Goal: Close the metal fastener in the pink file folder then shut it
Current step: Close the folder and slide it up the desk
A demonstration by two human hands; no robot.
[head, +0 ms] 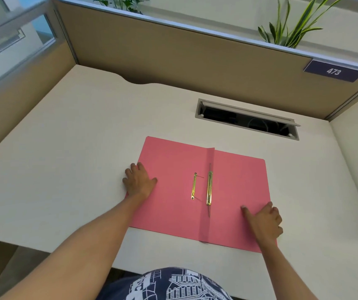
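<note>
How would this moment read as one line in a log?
pink folder: open flat | metal fastener: not closed | left hand: on left edge | right hand: on right corner

A pink file folder (173, 191) lies open and flat, both covers spread to either side of a raised centre fold that runs away from the viewer. A brass metal fastener (209, 188) lies along the fold with a thin prong sticking out past each end. Its loose brass bar (193, 186) lies parallel just to its left, on the left cover.
</note>
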